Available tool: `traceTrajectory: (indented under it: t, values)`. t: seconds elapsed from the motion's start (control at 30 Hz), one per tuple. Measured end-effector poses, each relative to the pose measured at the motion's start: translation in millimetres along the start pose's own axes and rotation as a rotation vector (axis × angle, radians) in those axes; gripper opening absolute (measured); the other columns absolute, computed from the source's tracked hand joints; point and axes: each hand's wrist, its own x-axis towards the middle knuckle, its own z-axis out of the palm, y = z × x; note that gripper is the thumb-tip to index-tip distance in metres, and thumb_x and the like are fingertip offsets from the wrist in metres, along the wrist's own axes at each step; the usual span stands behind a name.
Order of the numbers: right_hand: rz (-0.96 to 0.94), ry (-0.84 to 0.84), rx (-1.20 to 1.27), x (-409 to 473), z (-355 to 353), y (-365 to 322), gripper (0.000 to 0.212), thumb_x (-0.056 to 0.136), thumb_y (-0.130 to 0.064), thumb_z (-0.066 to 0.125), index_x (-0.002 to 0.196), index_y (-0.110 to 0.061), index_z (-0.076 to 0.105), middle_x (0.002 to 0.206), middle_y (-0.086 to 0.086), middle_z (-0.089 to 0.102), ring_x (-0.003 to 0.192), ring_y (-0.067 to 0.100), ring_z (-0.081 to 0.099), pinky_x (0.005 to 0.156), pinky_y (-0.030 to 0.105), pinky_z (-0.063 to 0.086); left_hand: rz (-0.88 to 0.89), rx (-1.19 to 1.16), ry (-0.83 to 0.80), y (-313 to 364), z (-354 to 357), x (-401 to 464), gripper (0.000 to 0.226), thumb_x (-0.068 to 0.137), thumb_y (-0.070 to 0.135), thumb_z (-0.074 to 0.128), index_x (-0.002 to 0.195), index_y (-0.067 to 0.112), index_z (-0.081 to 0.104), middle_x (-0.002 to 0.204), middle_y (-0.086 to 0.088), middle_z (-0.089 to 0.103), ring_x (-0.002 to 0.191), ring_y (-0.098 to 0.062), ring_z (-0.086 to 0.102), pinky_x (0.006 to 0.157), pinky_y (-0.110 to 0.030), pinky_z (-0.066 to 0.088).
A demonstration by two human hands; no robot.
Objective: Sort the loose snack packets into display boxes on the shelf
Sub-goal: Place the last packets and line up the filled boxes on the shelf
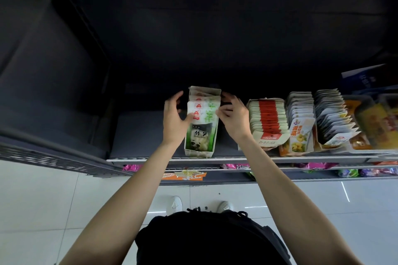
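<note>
A narrow white-and-green display box (199,152) stands on the shelf (215,159), holding several white-and-green bamboo-shoot packets (203,114) stacked upright. My left hand (173,117) is at the box's left side, thumb touching the front packets, fingers spread and relaxed. My right hand (233,117) is at the right side, its fingertips pinching the packets' right edge.
To the right stand more display boxes: one with red-striped packets (270,122), one with yellow-labelled packets (300,127), one with grey-white packets (333,118) and orange snacks (370,125). The shelf's left part shows bare dark surface (137,133). Lower shelves hold pink packets (237,166). My white shoes stand on tiled floor.
</note>
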Motion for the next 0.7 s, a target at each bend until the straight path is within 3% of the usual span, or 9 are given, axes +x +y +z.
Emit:
traceTrajectory:
  t: [0.07,0.2,0.37,0.43,0.5,0.57,0.7]
  values:
    - [-0.003,0.008,0.027,-5.3,0.6,1.8,0.050,0.083,-0.004,0.068,0.130,-0.007,0.050,0.105,0.007,0.063,0.088,0.010,0.064,0.083,0.010,0.048,-0.063,0.073,-0.014,-1.7,0.7,2.1,0.072,0.081,0.015,0.073,0.142,0.019,0.035,0.141,-0.003,0.037,0.126,-0.014,0.043,0.103,-0.028,0.041]
    - [-0.002,0.015,0.046,-12.5,3.4,1.3,0.048,0.084,-0.009,0.069,0.129,-0.008,0.051,0.113,0.008,0.062,0.097,0.009,0.062,0.089,0.021,0.050,-0.047,0.071,-0.052,-4.9,2.9,-4.0,0.064,0.084,0.016,0.070,0.140,0.019,0.039,0.142,-0.002,0.038,0.126,-0.017,0.046,0.102,-0.042,0.045]
    - [-0.065,0.048,0.027,-0.2,-1.3,-13.7,0.055,0.084,-0.026,0.071,0.131,-0.012,0.045,0.087,-0.002,0.064,0.075,0.008,0.062,0.067,0.019,0.052,0.045,0.095,-0.114,-6.9,7.2,-18.0,0.066,0.082,0.013,0.071,0.140,0.016,0.039,0.140,0.000,0.042,0.125,-0.017,0.046,0.100,-0.041,0.046]
    - [-0.172,0.063,-0.167,10.2,-5.9,-16.7,0.048,0.084,-0.035,0.068,0.125,-0.016,0.051,0.092,0.000,0.064,0.079,0.014,0.062,0.062,0.026,0.053,0.076,0.136,-0.075,-7.3,4.5,-18.9,0.061,0.080,0.013,0.071,0.135,0.016,0.044,0.132,0.000,0.048,0.119,-0.017,0.049,0.096,-0.042,0.048]
    - [-0.283,0.062,-0.417,21.7,-9.0,-18.9,0.032,0.084,-0.029,0.068,0.112,-0.016,0.064,0.103,0.008,0.060,0.093,0.026,0.059,0.065,0.038,0.055,0.081,0.152,-0.058,-2.0,1.8,-15.9,0.058,0.080,0.013,0.071,0.131,0.016,0.046,0.128,0.000,0.050,0.118,-0.015,0.050,0.097,-0.039,0.047]
    - [-0.377,0.012,-0.521,31.8,-10.9,-24.9,0.023,0.082,-0.022,0.070,0.103,-0.014,0.069,0.107,0.011,0.058,0.101,0.030,0.056,0.067,0.040,0.054,0.119,0.210,-0.070,4.9,-0.4,-10.3,0.056,0.080,0.013,0.071,0.130,0.016,0.046,0.128,0.001,0.050,0.118,-0.014,0.049,0.097,-0.035,0.046]
    - [-0.370,-0.242,-0.657,43.2,-17.4,-48.4,0.034,0.090,-0.037,0.058,0.120,-0.021,0.060,0.119,0.004,0.059,0.108,0.026,0.056,0.081,0.031,0.044,0.163,0.322,-0.139,11.9,-5.0,0.4,0.049,0.080,0.014,0.069,0.124,0.021,0.050,0.129,0.002,0.045,0.115,-0.013,0.050,0.095,-0.026,0.045]
